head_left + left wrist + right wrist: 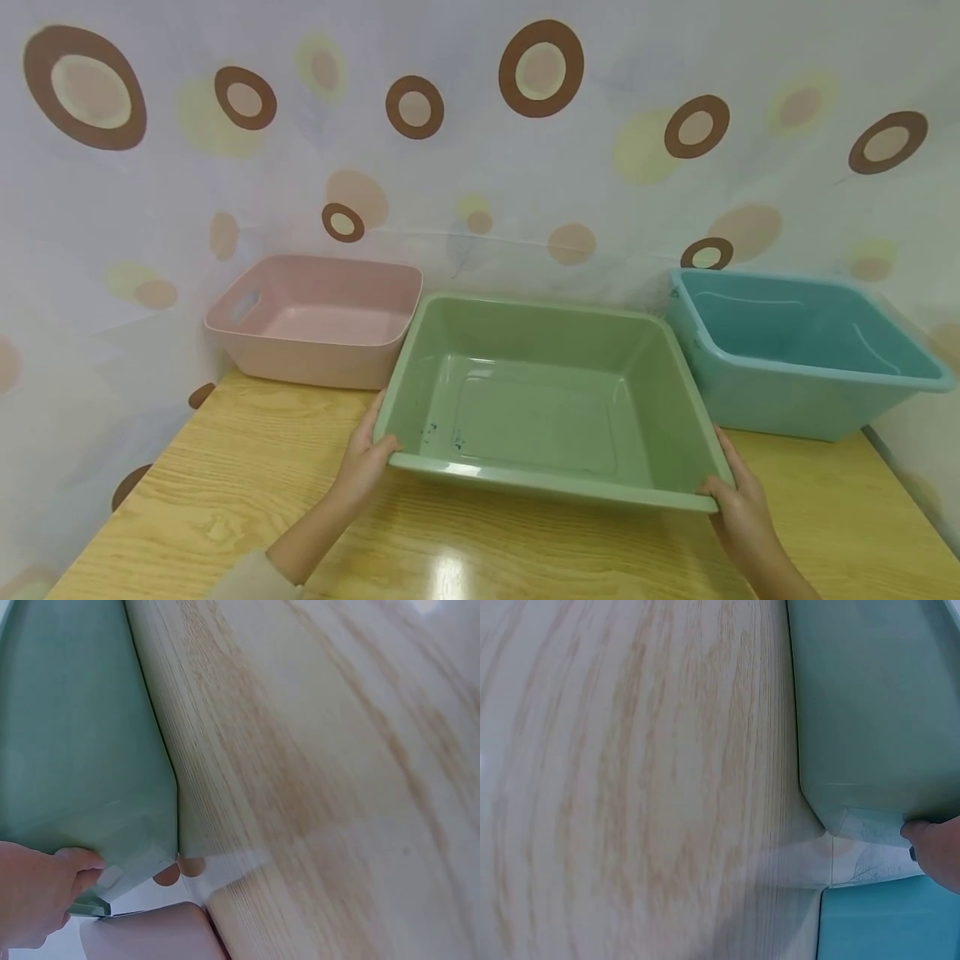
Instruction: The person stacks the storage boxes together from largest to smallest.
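Observation:
A green plastic basin (536, 417) stands in the middle of the head view, its inside facing up. Small dark specks mark its floor near the front left corner. My left hand (365, 454) grips the rim at that corner, thumb on the near side. At the front right corner my right hand (738, 500) holds the rim. Both wrist views show the basin's outer wall, with the left hand (45, 892) and the right hand (937, 851) at its edge. Whether the basin's base bears fully on the table cannot be told.
A pink bin (315, 362) with a handle slot sits to the left, close against the green basin. On the right is a blue tub (780, 400), also close to it. All stand by a wall covering with printed circles (480, 167). The wooden table (247, 467) extends in front.

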### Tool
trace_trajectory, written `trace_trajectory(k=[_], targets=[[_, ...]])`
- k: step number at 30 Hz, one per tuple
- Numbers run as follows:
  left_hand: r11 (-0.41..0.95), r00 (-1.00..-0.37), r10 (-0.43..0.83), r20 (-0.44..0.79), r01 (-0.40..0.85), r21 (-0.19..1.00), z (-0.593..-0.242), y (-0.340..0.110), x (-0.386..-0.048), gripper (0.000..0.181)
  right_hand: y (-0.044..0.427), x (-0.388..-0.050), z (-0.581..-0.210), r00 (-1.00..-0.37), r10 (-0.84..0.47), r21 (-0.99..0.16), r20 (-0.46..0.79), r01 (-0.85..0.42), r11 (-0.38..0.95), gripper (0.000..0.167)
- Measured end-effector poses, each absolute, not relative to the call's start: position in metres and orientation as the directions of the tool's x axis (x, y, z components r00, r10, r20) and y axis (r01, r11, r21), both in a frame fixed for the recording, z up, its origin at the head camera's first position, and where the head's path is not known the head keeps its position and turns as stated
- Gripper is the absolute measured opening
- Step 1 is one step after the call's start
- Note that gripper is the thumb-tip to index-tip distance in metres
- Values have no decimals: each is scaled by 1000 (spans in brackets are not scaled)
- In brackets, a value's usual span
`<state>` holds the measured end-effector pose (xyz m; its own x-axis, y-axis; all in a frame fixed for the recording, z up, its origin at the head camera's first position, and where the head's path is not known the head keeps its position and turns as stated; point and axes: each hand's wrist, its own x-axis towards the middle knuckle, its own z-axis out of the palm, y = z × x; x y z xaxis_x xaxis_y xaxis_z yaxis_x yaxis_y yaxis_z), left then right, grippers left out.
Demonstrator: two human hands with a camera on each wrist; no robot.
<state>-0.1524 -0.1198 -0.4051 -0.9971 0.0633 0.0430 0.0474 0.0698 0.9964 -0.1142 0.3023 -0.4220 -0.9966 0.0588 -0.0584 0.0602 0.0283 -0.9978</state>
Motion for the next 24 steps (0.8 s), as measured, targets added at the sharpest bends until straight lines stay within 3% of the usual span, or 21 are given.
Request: trace_trajectory(k=[24], targets=[[75, -996, 73, 46, 52, 996, -408, -122, -153, 78, 303, -114, -424, -996, 51, -998, -67, 68, 13, 86]])
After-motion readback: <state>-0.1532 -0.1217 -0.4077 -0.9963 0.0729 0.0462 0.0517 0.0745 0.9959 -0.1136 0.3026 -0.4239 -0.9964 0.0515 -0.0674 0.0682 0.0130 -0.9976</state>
